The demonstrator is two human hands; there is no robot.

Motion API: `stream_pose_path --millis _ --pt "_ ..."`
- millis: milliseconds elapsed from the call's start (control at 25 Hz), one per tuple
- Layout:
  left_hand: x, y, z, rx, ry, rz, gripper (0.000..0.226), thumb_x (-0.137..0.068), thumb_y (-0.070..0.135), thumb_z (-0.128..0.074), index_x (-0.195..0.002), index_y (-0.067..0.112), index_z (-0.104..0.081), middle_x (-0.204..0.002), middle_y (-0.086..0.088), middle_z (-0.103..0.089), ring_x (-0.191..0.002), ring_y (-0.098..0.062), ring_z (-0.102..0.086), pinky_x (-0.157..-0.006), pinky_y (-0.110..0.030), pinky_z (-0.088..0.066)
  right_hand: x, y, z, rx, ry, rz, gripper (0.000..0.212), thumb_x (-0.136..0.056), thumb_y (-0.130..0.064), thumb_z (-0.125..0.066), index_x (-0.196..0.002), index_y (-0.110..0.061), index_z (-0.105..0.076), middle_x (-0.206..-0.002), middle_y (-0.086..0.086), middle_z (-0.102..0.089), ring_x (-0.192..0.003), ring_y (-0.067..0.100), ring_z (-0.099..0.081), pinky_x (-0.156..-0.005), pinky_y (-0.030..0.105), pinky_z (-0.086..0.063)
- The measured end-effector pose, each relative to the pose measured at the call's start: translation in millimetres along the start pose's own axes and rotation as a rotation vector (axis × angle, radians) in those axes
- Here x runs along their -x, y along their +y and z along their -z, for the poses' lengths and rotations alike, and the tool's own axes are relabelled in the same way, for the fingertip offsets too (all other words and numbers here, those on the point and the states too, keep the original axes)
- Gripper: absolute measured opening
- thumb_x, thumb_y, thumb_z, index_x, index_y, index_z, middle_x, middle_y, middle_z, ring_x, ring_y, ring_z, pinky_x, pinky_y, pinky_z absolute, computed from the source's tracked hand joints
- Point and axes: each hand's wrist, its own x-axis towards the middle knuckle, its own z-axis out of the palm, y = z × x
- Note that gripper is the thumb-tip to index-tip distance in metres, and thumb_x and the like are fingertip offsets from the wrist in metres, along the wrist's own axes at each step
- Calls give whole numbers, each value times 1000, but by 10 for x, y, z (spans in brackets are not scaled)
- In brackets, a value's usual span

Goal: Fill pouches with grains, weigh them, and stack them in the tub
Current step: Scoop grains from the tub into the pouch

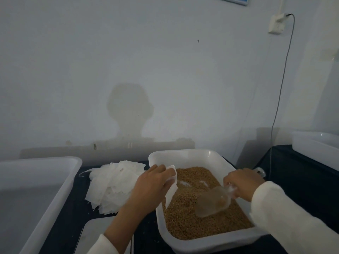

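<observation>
A white tub (185, 154) in front of me holds brown grains (190, 222). My left hand (152, 186) grips a white pouch (171, 189) that hangs over the tub's left side, above the grains. My right hand (242, 184) holds the handle of a clear plastic scoop (212, 202), whose bowl lies on the grains with some grain inside. A loose pile of empty white pouches (111, 184) lies on the dark table left of the tub.
A large white tub (45, 195) stands at the left, its inside showing no pouches. Another white tub (315, 145) sits on a dark surface at the right. A flat white scale-like plate (95, 233) lies near the front edge. A cable (278, 99) hangs from a wall socket.
</observation>
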Motion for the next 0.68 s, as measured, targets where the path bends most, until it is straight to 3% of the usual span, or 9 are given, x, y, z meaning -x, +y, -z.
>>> stream_pose_path --millis 160,360,520,680 --pt "18 -17 -114 -21 -93 16 15 -100 21 -40 -103 24 -55 -98 7 -49 -86 -9 -41 -64 -19 -28 -97 -191 -294 -166 34 45 17 -89 -23 -60 -104 -26 -68 -105 -5 -69 -98 14 -64 -96 28 -46" --pt "2 -76 -191 -28 -105 20 18 -96 11 -48 -106 21 -60 -104 2 -47 -93 -12 -44 -68 -25 -43 -108 -154 -470 -455 -84 35 27 -82 -22 -71 -107 -29 -66 -107 -10 -67 -99 6 -62 -95 26 -48" --pt "-45 -102 -275 -69 -189 -79 22 -94 11 -50 -110 22 -61 -102 2 -45 -89 -9 -34 -66 -21 -27 40 36 -408 -657 -111 64 21 -77 -18 -74 -90 -33 -67 -100 -13 -66 -99 2 -61 -98 29 -47" --pt "-110 -18 -364 -22 -260 -104 15 -96 18 -49 -109 18 -58 -107 0 -50 -98 -12 -41 -78 -24 -37 269 282 -114 -735 -67 100 14 -79 -14 -73 -82 -27 -69 -91 -7 -68 -93 3 -63 -99 32 -46"
